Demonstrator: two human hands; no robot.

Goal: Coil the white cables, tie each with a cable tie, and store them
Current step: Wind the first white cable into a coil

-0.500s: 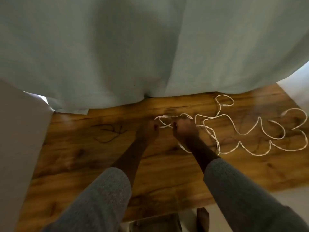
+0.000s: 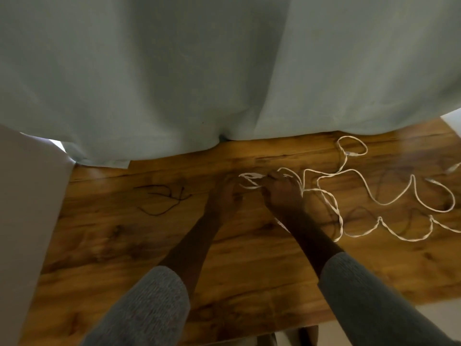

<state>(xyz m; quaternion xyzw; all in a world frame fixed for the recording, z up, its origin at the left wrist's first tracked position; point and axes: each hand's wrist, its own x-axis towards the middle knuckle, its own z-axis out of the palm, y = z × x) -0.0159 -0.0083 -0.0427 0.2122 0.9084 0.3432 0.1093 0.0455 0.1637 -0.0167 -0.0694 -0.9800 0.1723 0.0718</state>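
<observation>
Hands: both over wooden table (image 2: 249, 265), near its far edge, close together, grey sleeves (image 2: 149, 308) pushed up forearms.
Right hand (image 2: 283, 196): fingers curled, pinching white cable (image 2: 389, 202) at a few small loops; some strands run round back of hand & under wrist.
Left hand (image 2: 224, 196): just left of the loops, fingertips at the cable end by the right thumb; blurred, can't tell if it's gripping or only touching.
Cable: mostly uncoiled, sprawled in wavy bends on table to the right of right hand, reaching frame's right edge; one small loop (image 2: 353, 146) lies near the curtain.
Black ties (image 2: 162, 196): thin dark strands lying loose on table, well left of left hand, untouched.
Curtain (image 2: 224, 71): pale blue-grey cloth hanging along far table edge, fills top half.
Left side: plain pale wall (image 2: 22, 208) beside table.
</observation>
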